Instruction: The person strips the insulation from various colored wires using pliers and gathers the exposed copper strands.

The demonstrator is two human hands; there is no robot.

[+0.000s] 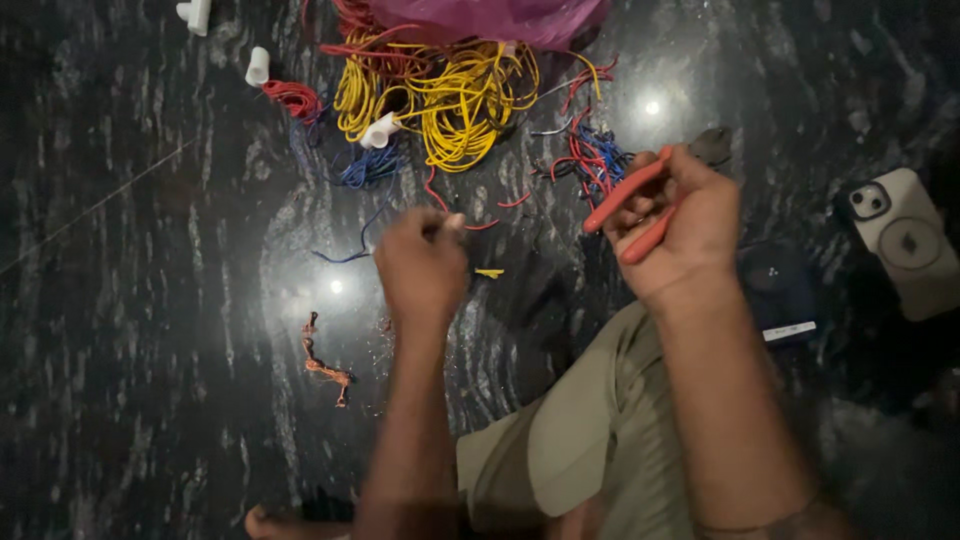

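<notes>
orange-handled pliers (640, 205) gripped in the right hand (680, 225); left hand (422, 265) pinches a blue wire (370, 235). stripped scraps (325, 365) lie near-left, the yellow wire bundle (450, 100) far off untouched.

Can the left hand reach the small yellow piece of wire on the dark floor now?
Probably yes. The small yellow piece of wire lies bare on the dark polished stone floor, just beside the left hand, with nothing between them.

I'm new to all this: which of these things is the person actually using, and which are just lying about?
In use:
pliers in the right hand
blue wire at the left hand

Lying about:
yellow wire heap
phone
white fittings
pink bag
copper scraps
</notes>
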